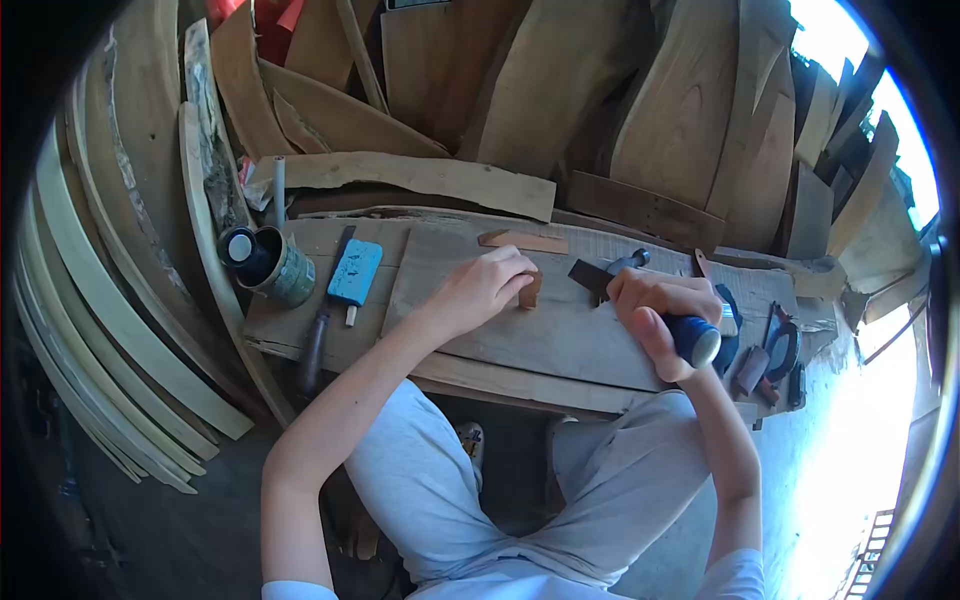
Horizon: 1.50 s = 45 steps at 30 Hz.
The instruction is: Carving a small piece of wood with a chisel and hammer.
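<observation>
My left hand [490,287] is closed on a small brown wooden block [531,291] that stands on the plank bench, gripped at its left side by my fingertips. Facing it from the right is the dark flat blade of a chisel [591,275]. My right hand [665,312] wraps round the chisel's blue handle, whose pale round butt points toward me. Blade and block are apart. Just beyond my left hand lies a thin, pointed wooden strip [523,242]. Past my right fist a dark metal tool head [631,261] shows, the rest hidden.
The plank bench [500,352] spans in front of my knees. On its left are a worn can [294,278], a turquoise block [356,272] and a dark-handled tool [315,348]. Several dark tools [775,350] lie at its right end. Wooden boards [560,80] lean behind it.
</observation>
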Tool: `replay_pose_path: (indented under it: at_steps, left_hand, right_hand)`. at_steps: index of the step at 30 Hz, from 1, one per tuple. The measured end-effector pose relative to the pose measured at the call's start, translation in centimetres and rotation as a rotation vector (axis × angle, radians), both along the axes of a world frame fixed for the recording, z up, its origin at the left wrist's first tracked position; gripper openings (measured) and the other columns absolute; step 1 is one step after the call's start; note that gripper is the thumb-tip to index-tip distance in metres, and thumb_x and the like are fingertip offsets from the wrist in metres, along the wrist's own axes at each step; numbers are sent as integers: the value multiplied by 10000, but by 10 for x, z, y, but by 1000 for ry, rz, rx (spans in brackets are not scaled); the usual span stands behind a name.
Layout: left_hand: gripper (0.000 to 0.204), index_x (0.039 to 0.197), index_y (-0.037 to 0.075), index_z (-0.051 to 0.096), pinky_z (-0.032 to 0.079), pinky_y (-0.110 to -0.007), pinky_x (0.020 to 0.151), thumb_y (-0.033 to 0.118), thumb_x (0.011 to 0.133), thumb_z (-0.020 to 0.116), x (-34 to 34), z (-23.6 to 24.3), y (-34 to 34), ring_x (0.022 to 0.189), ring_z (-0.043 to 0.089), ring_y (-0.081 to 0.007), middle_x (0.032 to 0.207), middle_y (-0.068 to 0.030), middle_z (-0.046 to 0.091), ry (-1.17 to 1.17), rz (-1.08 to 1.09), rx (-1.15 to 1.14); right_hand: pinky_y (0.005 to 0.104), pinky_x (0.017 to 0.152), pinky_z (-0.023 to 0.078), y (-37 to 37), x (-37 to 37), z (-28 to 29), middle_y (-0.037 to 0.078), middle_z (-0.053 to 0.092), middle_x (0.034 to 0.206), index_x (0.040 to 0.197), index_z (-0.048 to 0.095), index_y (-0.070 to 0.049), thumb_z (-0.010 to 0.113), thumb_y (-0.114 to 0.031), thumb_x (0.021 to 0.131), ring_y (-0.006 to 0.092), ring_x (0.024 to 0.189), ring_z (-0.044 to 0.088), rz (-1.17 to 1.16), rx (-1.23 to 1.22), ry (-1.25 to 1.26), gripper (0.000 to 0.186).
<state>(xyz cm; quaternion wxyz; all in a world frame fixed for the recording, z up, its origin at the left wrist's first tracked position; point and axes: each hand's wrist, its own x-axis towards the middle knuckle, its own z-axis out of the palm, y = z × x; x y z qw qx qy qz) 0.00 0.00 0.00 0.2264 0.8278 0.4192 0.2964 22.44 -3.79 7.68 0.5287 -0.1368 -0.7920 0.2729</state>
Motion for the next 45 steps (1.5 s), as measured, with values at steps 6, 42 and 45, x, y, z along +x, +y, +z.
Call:
replay_pose_path:
  at_steps: [6, 42, 45]
  left_hand:
    - [148, 963, 3, 607, 500, -336, 736, 87, 841, 609, -1, 3, 0, 846, 637, -270, 905, -113, 644, -43, -45, 43]
    - [174, 925, 5, 618, 482, -373, 683, 159, 846, 608, 7, 2, -8, 754, 625, -315, 820, -153, 646, 58, -137, -86]
    - [175, 920, 9, 621, 483, -388, 675, 167, 847, 604, 10, -6, -7, 750, 620, -339, 802, -169, 644, 19, -158, -49]
  right_hand:
    - [296, 533, 446, 3, 3, -14, 54, 457, 490, 533, 456, -7, 559, -125, 852, 158, 445, 423, 123, -220, 49, 355]
    - [225, 504, 395, 14, -8, -31, 13, 524, 539, 652, 574, 6, 538, -156, 897, 80, 497, 461, 39, -515, -107, 296]
    - [217, 464, 367, 13, -10, -32, 13, 529, 543, 656, 581, 2, 554, -156, 890, 74, 488, 464, 41, -505, -97, 284]
